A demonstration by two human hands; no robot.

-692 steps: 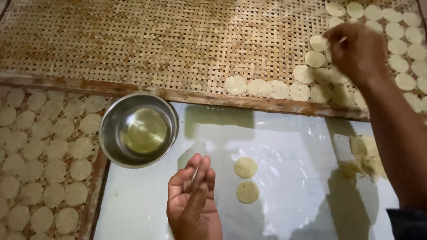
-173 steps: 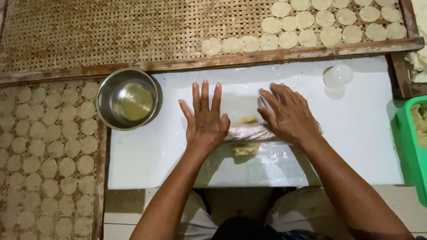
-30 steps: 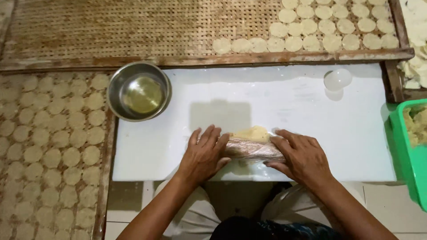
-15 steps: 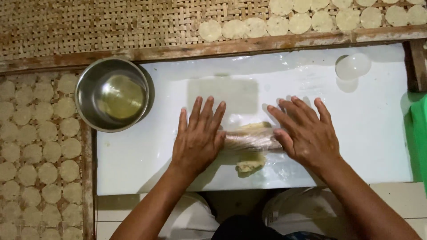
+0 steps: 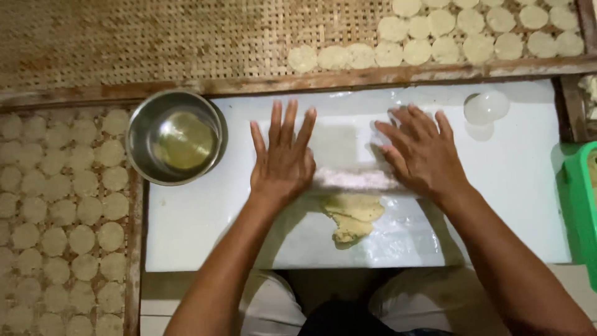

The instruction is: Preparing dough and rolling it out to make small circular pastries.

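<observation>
Left hand: I see my left hand (image 5: 283,163) flat and open, fingers spread and pointing away from me, palm pressing down on the left end of the pale cylindrical rolling pin (image 5: 359,179). It grips nothing.
Right hand: my right hand (image 5: 421,153) is likewise open and flat, fingers angled up and to the left, palm resting on the right end of the same pin.
Rolling pin: it lies crosswise between my two palms on the white plastic-covered desk (image 5: 199,230); its motion-blurred middle shows between the hands.
Dough: the flattened, irregular sheet of yellowish dough (image 5: 352,216) lies on the desk just on my side of the pin, touching its near edge, roughly central between my forearms.
Bowl: a round steel bowl holding a yellowish liquid (image 5: 175,137) sits at the desk's far left corner, well apart from my left hand.
Far tray: a woven rattan tray with a wooden frame (image 5: 155,37) runs along the far edge of the desk, carrying round pale dough discs (image 5: 435,37) at its right part.
Left tray: a second tray of round discs (image 5: 56,218) lies beside the desk on my left.
Other items: a small translucent round lid-like piece (image 5: 486,107) rests at the far right of the desk; a green plastic container (image 5: 581,205) stands at the right edge of view.
</observation>
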